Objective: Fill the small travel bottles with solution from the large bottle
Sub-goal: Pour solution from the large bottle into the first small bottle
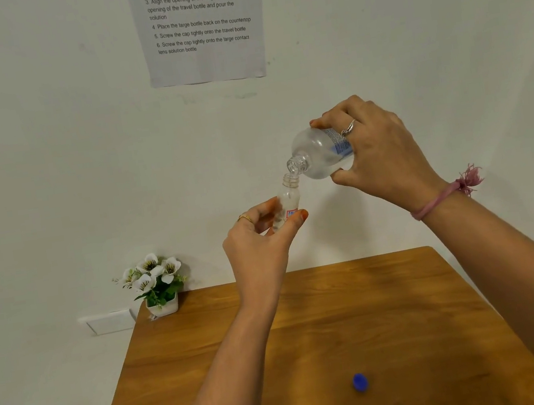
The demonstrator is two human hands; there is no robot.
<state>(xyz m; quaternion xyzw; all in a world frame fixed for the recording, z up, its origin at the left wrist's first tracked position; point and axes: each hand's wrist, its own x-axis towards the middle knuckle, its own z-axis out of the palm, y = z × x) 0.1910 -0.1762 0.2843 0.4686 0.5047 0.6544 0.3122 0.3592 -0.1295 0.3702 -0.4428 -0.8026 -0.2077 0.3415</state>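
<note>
Right grip (377,147) tilting large bottle (322,152) over travel bottle (288,201)

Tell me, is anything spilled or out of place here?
No spill shows. The large bottle is tipped over the travel bottle, mouth to mouth. A blue cap lies loose on the table, as expected during pouring.

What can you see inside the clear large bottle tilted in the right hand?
Clear liquid lies along the lower side of the clear large bottle. The right hand and the blue label cover its rear part, hiding how much remains.
</note>
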